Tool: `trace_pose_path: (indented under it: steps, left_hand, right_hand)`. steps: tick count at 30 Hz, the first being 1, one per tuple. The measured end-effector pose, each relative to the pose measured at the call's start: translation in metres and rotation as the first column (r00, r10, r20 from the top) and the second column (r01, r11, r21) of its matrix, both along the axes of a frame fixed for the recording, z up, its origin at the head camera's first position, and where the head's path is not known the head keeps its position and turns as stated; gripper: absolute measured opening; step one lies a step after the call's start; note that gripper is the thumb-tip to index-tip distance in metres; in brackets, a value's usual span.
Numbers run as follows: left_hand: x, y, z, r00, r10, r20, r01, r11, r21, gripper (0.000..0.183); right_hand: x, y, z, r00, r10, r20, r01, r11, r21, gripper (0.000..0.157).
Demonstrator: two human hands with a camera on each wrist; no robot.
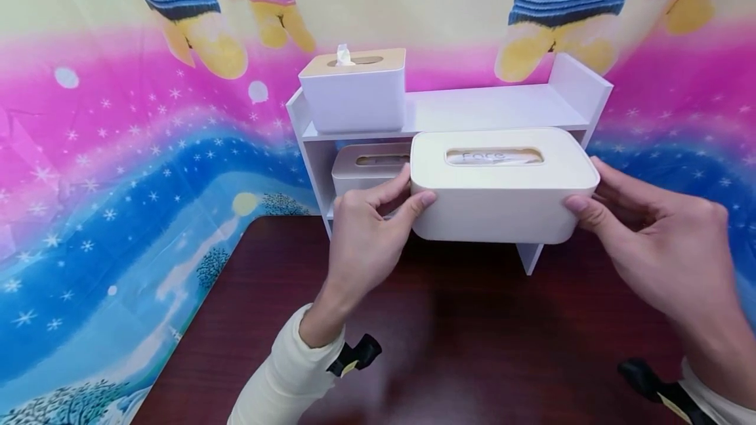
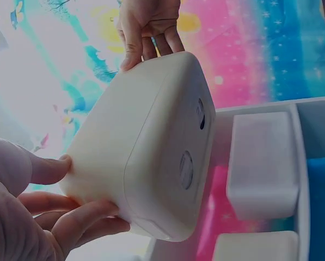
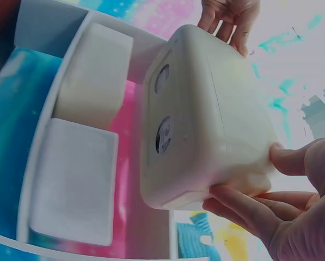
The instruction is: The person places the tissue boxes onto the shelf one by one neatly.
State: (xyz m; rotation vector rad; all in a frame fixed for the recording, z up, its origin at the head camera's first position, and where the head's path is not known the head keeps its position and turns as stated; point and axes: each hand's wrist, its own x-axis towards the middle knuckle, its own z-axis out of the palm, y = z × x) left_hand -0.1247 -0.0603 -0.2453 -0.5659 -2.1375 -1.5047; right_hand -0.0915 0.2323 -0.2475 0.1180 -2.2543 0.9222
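Both hands hold a cream tissue box (image 1: 490,215) level in front of the white shelf. Letters reading "Face" show through the slot in its lid. My left hand (image 1: 369,235) grips the left end, thumb on the front face and fingers curled round the corner. At the opposite end, my right hand (image 1: 667,235) grips the box the same way, its thumb pressed near the front corner. From below, the underside (image 2: 167,179) of the box shows two round holes. In the right wrist view, my right hand (image 3: 298,201) supports the near end.
A white shelf unit (image 1: 496,107) stands at the back of the dark wood table (image 1: 472,346). On its top sits a white tissue box with a wood-toned lid (image 1: 354,100). Lower, another box (image 1: 363,166) is partly hidden. A printed cloth (image 1: 147,215) hangs behind.
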Motion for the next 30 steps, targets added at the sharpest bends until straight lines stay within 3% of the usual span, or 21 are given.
trace_pose_path:
  steps: [4,8,23,30]
  left_hand:
    - [-0.002,-0.001,0.012,1.0,-0.008,-0.018,0.008,1.0,0.013,0.053]
    - [-0.004,-0.002,0.023,0.999,-0.003,-0.033,0.004,1.0,0.015,0.052]
    - [-0.009,-0.006,0.056,0.999,0.001,-0.047,0.001,0.999,0.048,0.05]
    - [-0.017,-0.002,0.072,0.999,-0.014,-0.038,0.017,0.998,0.06,0.051]
  right_hand:
    - [-0.004,0.003,0.011,0.999,-0.011,-0.036,0.011,1.0,0.01,0.062]
    - [-0.01,0.008,0.018,0.997,0.034,-0.063,-0.036,0.999,-0.024,0.064]
    - [-0.026,0.006,0.049,0.999,0.044,-0.029,-0.044,0.999,0.007,0.056]
    - [-0.03,0.002,0.062,0.999,0.042,-0.011,-0.042,0.999,-0.006,0.055]
